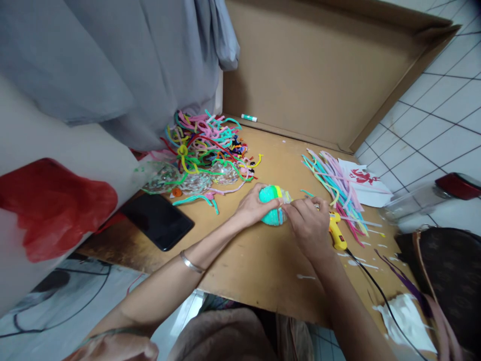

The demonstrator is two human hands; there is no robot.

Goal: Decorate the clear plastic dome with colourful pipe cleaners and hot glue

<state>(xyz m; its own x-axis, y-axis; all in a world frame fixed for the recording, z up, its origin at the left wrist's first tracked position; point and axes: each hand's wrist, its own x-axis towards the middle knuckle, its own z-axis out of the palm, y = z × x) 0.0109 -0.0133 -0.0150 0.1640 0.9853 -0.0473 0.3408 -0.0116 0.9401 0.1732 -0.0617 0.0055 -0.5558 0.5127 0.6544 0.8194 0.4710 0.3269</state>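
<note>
My left hand (252,206) is closed around a small ball (267,194), thumb across its near side. Fuzzy turquoise strips cover most of the ball, with a yellow band near the top and clear plastic showing on its right part. At that right side, the fingertips of my right hand (310,223) are pinched together; whatever is between them is too small to make out. Just right of this hand lies a yellow glue gun (338,235), partly hidden behind it, its black cord running toward the front edge.
Pastel pipe cleaners (334,173) lie on the right beside a white printed paper (366,183). A tangled pipe cleaner pile (210,133), clear patterned balls (224,173) and a black phone (161,220) are left. A glue stick (248,118) lies before the cardboard wall (300,70). A brown bag (447,265) stands right.
</note>
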